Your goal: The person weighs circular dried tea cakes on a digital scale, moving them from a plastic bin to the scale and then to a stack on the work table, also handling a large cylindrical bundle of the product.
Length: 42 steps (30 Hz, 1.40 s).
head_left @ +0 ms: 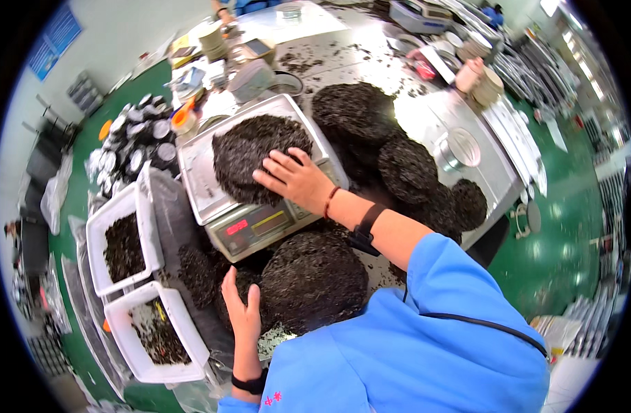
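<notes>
A round cake of dark, dried leafy material (243, 155) lies on the tray of a digital scale (257, 227) with a lit red display. My right hand (298, 179) rests on the cake's right side, fingers stretched out over its surface. Lower down, my left hand (243, 310) is raised with fingers and thumb apart, holding nothing. Beside it, in front of the scale, sits a bigger dark leafy cake (315, 282). A smaller dark clump (200, 275) lies left of that hand. Several more dark cakes (353, 113) are heaped right of the scale.
Two white bins (147, 234) with loose dark leaf bits stand at the left. Behind the scale are an orange tape dispenser (184, 118) and a clear plastic tub (252, 79). A metal ring (460, 148) stands at the right. Another person's hand (224, 15) shows at the far edge.
</notes>
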Each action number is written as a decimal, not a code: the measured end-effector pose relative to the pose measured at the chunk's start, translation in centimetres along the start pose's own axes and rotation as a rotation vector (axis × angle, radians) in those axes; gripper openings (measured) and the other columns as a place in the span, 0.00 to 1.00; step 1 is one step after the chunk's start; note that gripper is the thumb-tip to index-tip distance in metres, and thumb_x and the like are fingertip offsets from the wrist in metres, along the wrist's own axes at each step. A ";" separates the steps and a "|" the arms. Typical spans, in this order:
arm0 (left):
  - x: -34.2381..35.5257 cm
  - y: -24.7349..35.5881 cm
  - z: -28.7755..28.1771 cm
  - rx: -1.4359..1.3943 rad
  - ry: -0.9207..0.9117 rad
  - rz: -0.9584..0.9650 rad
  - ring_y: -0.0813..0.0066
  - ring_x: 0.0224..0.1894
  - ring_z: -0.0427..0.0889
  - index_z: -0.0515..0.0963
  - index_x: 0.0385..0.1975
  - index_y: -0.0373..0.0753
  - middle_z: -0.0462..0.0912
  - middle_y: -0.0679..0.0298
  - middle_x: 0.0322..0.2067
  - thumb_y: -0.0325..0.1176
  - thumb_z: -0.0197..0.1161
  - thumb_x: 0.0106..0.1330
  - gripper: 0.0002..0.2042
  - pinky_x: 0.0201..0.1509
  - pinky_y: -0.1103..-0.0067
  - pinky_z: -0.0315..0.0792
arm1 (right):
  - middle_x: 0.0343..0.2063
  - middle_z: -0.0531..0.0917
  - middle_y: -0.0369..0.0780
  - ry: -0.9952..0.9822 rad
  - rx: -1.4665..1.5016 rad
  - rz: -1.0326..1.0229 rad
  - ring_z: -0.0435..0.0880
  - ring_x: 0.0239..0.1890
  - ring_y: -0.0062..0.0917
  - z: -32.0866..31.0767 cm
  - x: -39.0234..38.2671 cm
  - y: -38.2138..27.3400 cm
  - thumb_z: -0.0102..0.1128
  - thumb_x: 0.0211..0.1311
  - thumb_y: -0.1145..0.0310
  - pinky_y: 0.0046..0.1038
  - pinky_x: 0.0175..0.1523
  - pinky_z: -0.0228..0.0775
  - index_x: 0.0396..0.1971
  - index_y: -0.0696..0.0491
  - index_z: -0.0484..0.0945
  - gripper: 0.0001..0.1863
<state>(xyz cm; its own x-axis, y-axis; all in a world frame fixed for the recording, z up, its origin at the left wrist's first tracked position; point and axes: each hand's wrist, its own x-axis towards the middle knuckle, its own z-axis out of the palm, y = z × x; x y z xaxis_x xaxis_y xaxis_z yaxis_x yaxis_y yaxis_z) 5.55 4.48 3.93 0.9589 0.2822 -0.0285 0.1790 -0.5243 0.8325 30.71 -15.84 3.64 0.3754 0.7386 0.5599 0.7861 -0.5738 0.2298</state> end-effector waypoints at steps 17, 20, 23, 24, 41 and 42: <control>-4.2 4.0 3.0 0.142 -0.132 -0.085 0.50 0.66 0.59 0.51 0.68 0.31 0.59 0.44 0.64 0.37 0.77 0.47 0.51 0.70 0.65 0.53 | 0.60 0.69 0.41 -0.132 -0.320 0.812 0.64 0.66 0.36 -20.5 -30.3 7.8 0.66 0.36 0.82 0.42 0.69 0.52 0.62 0.50 0.66 0.44; -4.6 4.0 3.6 0.147 -0.059 -0.067 0.51 0.66 0.59 0.53 0.67 0.32 0.59 0.46 0.63 0.36 0.78 0.46 0.50 0.70 0.64 0.52 | 0.60 0.68 0.42 -0.189 -0.343 0.913 0.64 0.66 0.38 -22.4 -34.9 3.8 0.65 0.37 0.82 0.43 0.69 0.52 0.62 0.50 0.66 0.43; -4.9 4.6 4.0 0.172 0.014 -0.020 0.51 0.64 0.59 0.54 0.66 0.33 0.59 0.48 0.61 0.35 0.78 0.44 0.49 0.69 0.63 0.53 | 0.62 0.66 0.43 -0.179 -0.371 0.989 0.62 0.67 0.40 -21.7 -37.7 -0.3 0.66 0.37 0.81 0.46 0.69 0.51 0.63 0.49 0.63 0.45; -5.0 5.0 4.0 0.207 0.043 -0.005 0.51 0.63 0.59 0.54 0.66 0.33 0.59 0.48 0.60 0.34 0.78 0.44 0.49 0.69 0.63 0.53 | 0.63 0.64 0.43 -0.162 -0.369 1.019 0.61 0.67 0.40 -20.7 -38.2 -1.7 0.66 0.37 0.80 0.47 0.69 0.51 0.64 0.49 0.62 0.46; -3.8 7.4 0.6 -0.964 -0.153 -0.348 0.70 0.55 0.75 0.66 0.60 0.34 0.77 0.60 0.53 0.21 0.58 0.61 0.24 0.62 0.73 0.67 | 0.38 0.78 0.44 0.124 0.413 0.886 0.77 0.41 0.37 -19.2 -25.3 -2.9 0.61 0.55 0.76 0.31 0.49 0.69 0.38 0.57 0.78 0.10; -3.8 7.6 0.4 -0.968 -0.147 -0.331 0.70 0.56 0.75 0.65 0.60 0.34 0.77 0.60 0.53 0.21 0.58 0.61 0.25 0.62 0.74 0.67 | 0.38 0.78 0.44 0.099 0.658 0.947 0.78 0.40 0.34 -19.0 -23.0 -3.0 0.63 0.55 0.75 0.30 0.48 0.71 0.39 0.58 0.78 0.11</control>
<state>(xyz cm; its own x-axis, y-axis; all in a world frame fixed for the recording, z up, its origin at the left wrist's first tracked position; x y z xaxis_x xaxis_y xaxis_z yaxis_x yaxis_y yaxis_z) 3.32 -0.88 10.14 0.9229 0.1593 -0.3504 0.2478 0.4508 0.8575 10.36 -37.84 5.19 0.9336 0.0639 0.3527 0.3250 -0.5659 -0.7577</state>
